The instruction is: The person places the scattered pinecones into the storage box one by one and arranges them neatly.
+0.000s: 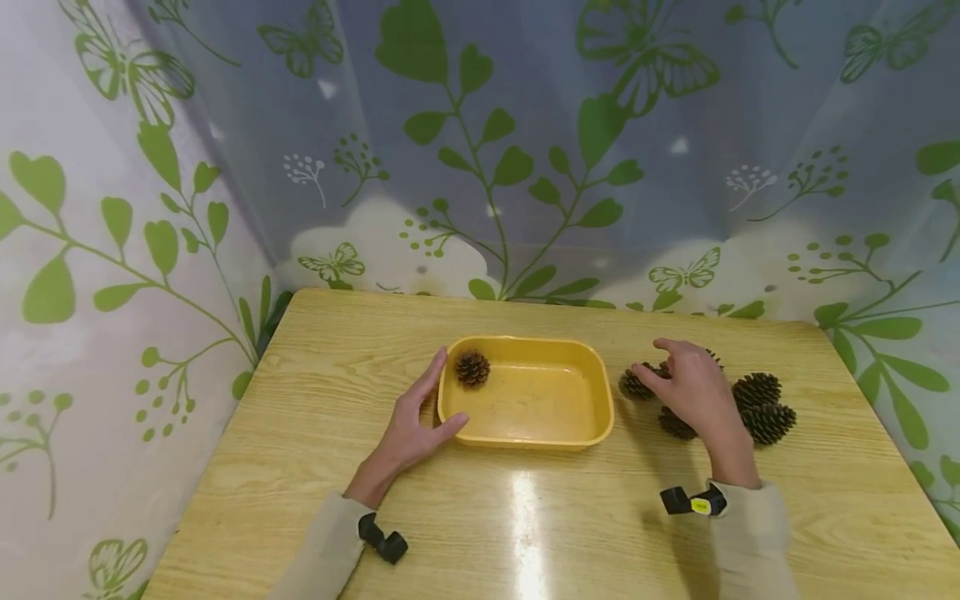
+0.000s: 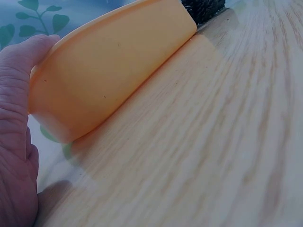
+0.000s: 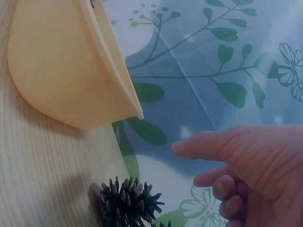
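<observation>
A yellow plastic tray [image 1: 525,442] stands on the table with one brown pine cone [image 1: 472,368] inside, near its far left corner. My left hand [image 1: 412,425] holds the tray's left end, thumb over the near rim and fingers along the outer side. In the left wrist view the thumb lies against the tray wall [image 2: 113,66]. To the right of the tray, my right hand [image 1: 693,387] hovers above several pine cones [image 1: 768,423], thumb and index finger apart with nothing between them. One pine cone [image 3: 128,203] shows below that hand in the right wrist view.
The wood-grain table [image 1: 300,467] meets a patterned curtain [image 1: 525,167] along its back edge, and another patterned sheet [image 1: 112,292] hangs at the left. Each wrist wears a small black camera [image 1: 382,540]. Bare tabletop lies in front of the tray.
</observation>
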Tool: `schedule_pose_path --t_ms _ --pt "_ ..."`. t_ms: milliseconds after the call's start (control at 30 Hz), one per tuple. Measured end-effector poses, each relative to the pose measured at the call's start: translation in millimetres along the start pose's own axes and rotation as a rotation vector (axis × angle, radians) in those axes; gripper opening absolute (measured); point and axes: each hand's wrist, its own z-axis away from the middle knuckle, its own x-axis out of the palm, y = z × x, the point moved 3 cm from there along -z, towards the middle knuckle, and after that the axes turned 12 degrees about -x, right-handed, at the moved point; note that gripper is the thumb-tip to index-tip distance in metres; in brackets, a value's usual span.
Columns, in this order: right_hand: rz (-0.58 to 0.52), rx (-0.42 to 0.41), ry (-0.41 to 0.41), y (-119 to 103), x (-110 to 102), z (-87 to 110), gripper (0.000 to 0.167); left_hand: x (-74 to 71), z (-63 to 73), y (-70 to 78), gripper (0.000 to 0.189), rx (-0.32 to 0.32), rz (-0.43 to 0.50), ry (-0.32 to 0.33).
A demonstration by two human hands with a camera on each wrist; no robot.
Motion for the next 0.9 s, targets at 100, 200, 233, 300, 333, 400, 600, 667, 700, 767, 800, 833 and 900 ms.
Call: schedule_pose_path --t_ms 100,200,233,300,333,400,600,667,700,767,800,833,900 --pt "0.002 0.015 -0.024 4 1 0.7 0.061 -0.1 0.4 0.2 0.096 -0.008 0.002 -0.003" --pt "0.010 0.026 -0.045 7 2 1.1 0.061 -0.3 0.5 0.5 0.096 -0.008 0.001 -0.004" --pt "0.014 0.029 -0.052 8 3 1.5 0.061 -0.2 0.5 0.4 0.096 -0.009 0.004 -0.004" --pt "0.020 0.034 -0.064 10 4 2.3 0.061 -0.2 0.3 0.4 0.096 -0.001 0.006 -0.004" --pt "0.024 0.035 -0.068 10 5 2.7 0.061 -0.1 0.2 0.3 0.096 0.003 0.005 -0.004" --pt "0.034 0.039 -0.080 12 6 3.5 0.061 0.1 -0.1 0.3 0.096 0.008 0.007 -0.005" --pt "0.043 0.046 -0.133 15 11 2.5 0.062 0.2 -0.1 0.9 0.096 -0.002 0.015 -0.011" --pt "0.057 0.045 -0.144 15 12 1.9 0.061 0.2 -0.2 1.3 0.096 -0.003 0.019 -0.013" --pt "0.065 0.045 -0.151 15 12 1.9 0.062 0.2 -0.3 1.7 0.096 -0.001 0.021 -0.013" --pt "0.078 0.048 -0.167 15 13 1.9 0.061 0.2 -0.3 1.8 0.096 -0.002 0.023 -0.014" --pt "0.081 0.053 -0.179 15 13 1.9 0.062 0.1 -0.4 2.0 0.096 -0.003 0.023 -0.014" --pt "0.081 0.059 -0.191 15 14 2.0 0.062 0.2 -0.4 2.2 0.096 -0.002 0.024 -0.014" --pt "0.083 0.066 -0.210 14 14 2.2 0.062 0.3 -0.3 2.1 0.096 -0.004 0.025 -0.014"
